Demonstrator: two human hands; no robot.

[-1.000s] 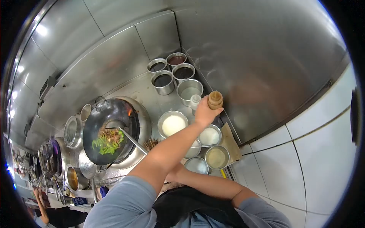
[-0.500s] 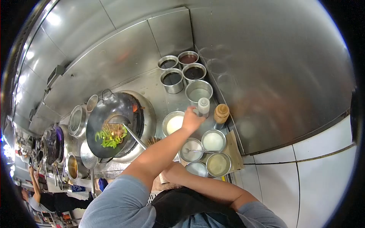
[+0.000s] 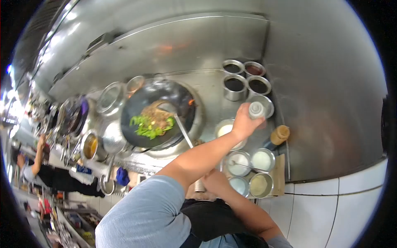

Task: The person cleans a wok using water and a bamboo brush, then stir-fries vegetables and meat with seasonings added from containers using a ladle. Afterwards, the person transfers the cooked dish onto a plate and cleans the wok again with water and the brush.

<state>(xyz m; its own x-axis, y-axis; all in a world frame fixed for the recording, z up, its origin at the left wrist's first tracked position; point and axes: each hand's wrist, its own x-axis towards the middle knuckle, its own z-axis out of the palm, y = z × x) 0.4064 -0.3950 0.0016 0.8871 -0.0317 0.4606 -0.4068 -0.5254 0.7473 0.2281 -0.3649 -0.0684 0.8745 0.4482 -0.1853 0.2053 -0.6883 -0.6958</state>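
Clear to pass right of the wok, over bare counter, up to the left hand and dark-sauce pots. Blocked at the wok's near right by ladle and left forearm; closed off behind by the wall, leftward by the skimmer.

Smooth plastic bottle, glossy metal wok, matt cloth sleeve.

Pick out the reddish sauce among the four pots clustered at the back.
The back-right pot: its sauce looks reddish-brown, while the other three sauces look nearly black.
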